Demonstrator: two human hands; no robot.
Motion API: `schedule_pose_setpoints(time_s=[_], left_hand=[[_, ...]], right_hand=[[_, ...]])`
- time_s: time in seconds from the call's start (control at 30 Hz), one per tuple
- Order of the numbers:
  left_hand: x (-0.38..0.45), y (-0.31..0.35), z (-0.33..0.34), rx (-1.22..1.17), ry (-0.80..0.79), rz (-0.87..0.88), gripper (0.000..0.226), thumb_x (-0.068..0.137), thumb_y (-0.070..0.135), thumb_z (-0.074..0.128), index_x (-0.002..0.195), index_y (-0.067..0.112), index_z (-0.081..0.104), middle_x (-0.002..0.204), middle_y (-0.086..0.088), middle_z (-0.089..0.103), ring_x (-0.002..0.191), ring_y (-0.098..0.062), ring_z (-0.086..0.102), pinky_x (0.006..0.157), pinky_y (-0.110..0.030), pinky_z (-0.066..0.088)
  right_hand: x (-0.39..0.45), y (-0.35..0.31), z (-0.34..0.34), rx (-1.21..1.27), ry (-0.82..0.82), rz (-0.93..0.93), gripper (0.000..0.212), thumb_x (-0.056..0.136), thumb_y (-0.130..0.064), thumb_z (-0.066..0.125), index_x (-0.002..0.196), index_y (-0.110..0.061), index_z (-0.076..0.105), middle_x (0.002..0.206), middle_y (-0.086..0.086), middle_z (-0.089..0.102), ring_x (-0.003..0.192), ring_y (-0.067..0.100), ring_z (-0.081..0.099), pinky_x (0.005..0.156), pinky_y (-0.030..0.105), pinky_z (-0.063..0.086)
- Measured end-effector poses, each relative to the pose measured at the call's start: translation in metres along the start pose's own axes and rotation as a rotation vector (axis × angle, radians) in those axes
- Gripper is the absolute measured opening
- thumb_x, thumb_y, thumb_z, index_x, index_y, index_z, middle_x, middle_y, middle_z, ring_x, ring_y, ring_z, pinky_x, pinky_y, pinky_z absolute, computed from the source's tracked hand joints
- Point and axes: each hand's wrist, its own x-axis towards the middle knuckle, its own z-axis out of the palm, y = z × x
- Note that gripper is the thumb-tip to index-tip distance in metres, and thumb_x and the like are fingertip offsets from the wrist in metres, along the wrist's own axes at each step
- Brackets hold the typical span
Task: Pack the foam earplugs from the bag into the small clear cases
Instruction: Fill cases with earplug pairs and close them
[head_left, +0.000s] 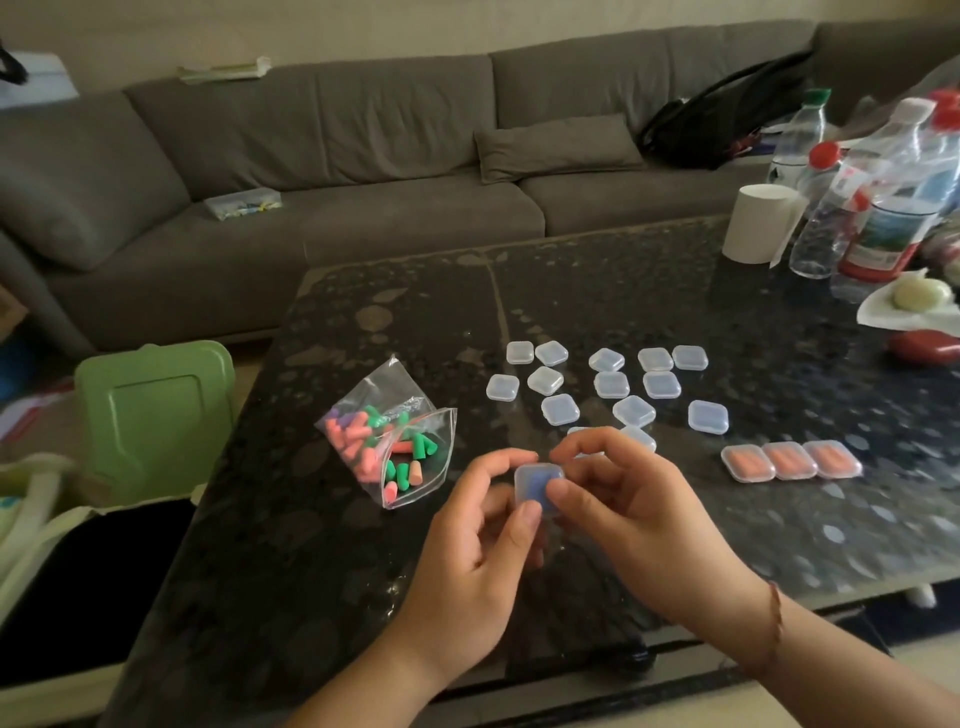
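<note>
Well to the left of both hands, a green lidded bin (156, 415) stands off the table edge; nearer the left hand, an open clear bag (387, 436) of orange, green and purple foam earplugs (358, 441) lies on the dark table (311, 545). The left hand (478, 551) and right hand (623, 509) together pinch one small clear case (537, 486) with something blue inside. Beyond the fingers lie scattered empty cases (613, 384); to the right of the right hand, three filled cases (789, 460) sit in a row
</note>
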Motion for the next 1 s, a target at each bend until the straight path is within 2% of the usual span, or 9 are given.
schedule_pose_setpoints(time_s=[0.07,0.17,0.23,0.37,0.53,0.7,0.83,0.9,1.0], left_hand=[[0.000,-0.001,-0.001,-0.005,-0.002,-0.021,0.030,0.097,0.025,0.055,0.127,0.024,0.052,0.103,0.002,0.074,0.083,-0.009,0.067,0.075,-0.027,0.055],[0.001,-0.005,-0.001,-0.031,0.014,-0.057,0.034,0.097,0.025,0.059,0.129,0.027,0.049,0.096,-0.006,0.073,0.077,-0.020,0.065,0.078,-0.034,0.056],[0.002,-0.007,-0.003,-0.005,0.008,-0.069,0.038,0.095,0.027,0.059,0.131,0.031,0.047,0.091,-0.007,0.073,0.078,-0.025,0.066,0.079,-0.036,0.057],[0.001,-0.006,0.000,0.077,-0.100,-0.076,0.046,0.091,0.035,0.058,0.134,0.036,0.043,0.084,-0.002,0.071,0.079,-0.018,0.066,0.084,-0.031,0.055],[0.003,-0.010,0.002,0.065,-0.025,-0.072,0.032,0.095,0.031,0.059,0.126,0.031,0.053,0.080,0.000,0.066,0.077,-0.016,0.065,0.083,-0.023,0.052],[0.003,-0.010,0.003,0.112,-0.026,-0.076,0.022,0.096,0.026,0.059,0.118,0.028,0.060,0.079,-0.001,0.066,0.078,-0.017,0.065,0.080,-0.022,0.052],[0.003,-0.010,0.004,0.092,-0.031,-0.092,0.024,0.097,0.010,0.058,0.115,0.024,0.063,0.078,-0.003,0.066,0.074,-0.013,0.064,0.077,-0.022,0.052],[0.003,-0.010,0.004,0.093,-0.026,-0.098,0.021,0.097,0.010,0.058,0.112,0.024,0.064,0.078,-0.002,0.066,0.074,-0.012,0.064,0.076,-0.021,0.052],[0.002,-0.009,0.003,0.094,-0.031,-0.097,0.015,0.097,0.018,0.059,0.108,0.024,0.068,0.077,0.001,0.066,0.073,-0.012,0.064,0.075,-0.020,0.051]], right_hand=[[0.000,-0.002,-0.005,-0.153,-0.037,-0.069,0.024,0.090,-0.014,0.069,0.109,-0.027,0.062,0.088,-0.003,0.070,0.082,0.017,0.069,0.079,0.043,0.057],[-0.002,-0.005,-0.014,-0.587,-0.097,-0.324,0.043,0.080,-0.030,0.075,0.118,-0.031,0.054,0.111,-0.019,0.058,0.101,0.009,0.059,0.082,0.023,0.051],[-0.002,-0.003,-0.016,-0.767,-0.129,-0.411,0.044,0.077,-0.040,0.074,0.113,-0.032,0.051,0.118,-0.019,0.053,0.106,0.007,0.056,0.083,0.026,0.051],[0.006,-0.003,-0.031,-1.020,-0.148,-0.541,0.026,0.080,-0.046,0.069,0.097,-0.032,0.057,0.103,-0.016,0.063,0.092,0.012,0.059,0.073,0.032,0.052],[0.014,-0.013,-0.101,-1.209,-0.003,-0.202,0.022,0.079,-0.052,0.063,0.093,-0.038,0.056,0.095,-0.016,0.067,0.098,0.017,0.061,0.077,0.033,0.049],[0.015,-0.006,-0.124,-1.388,-0.179,0.132,0.027,0.087,-0.057,0.055,0.111,-0.043,0.053,0.127,-0.019,0.054,0.130,0.011,0.035,0.107,0.031,0.034],[0.016,-0.003,-0.116,-1.283,-0.058,0.085,0.028,0.082,-0.063,0.056,0.099,-0.041,0.057,0.129,-0.017,0.051,0.131,0.013,0.030,0.108,0.035,0.032],[0.022,-0.005,-0.106,-1.264,0.037,0.025,0.030,0.081,-0.066,0.052,0.091,-0.039,0.056,0.120,-0.017,0.058,0.128,0.015,0.037,0.105,0.036,0.035],[0.032,0.001,-0.087,-1.356,0.041,-0.019,0.039,0.079,-0.070,0.045,0.088,-0.035,0.059,0.101,-0.016,0.065,0.116,0.017,0.047,0.097,0.036,0.037]])
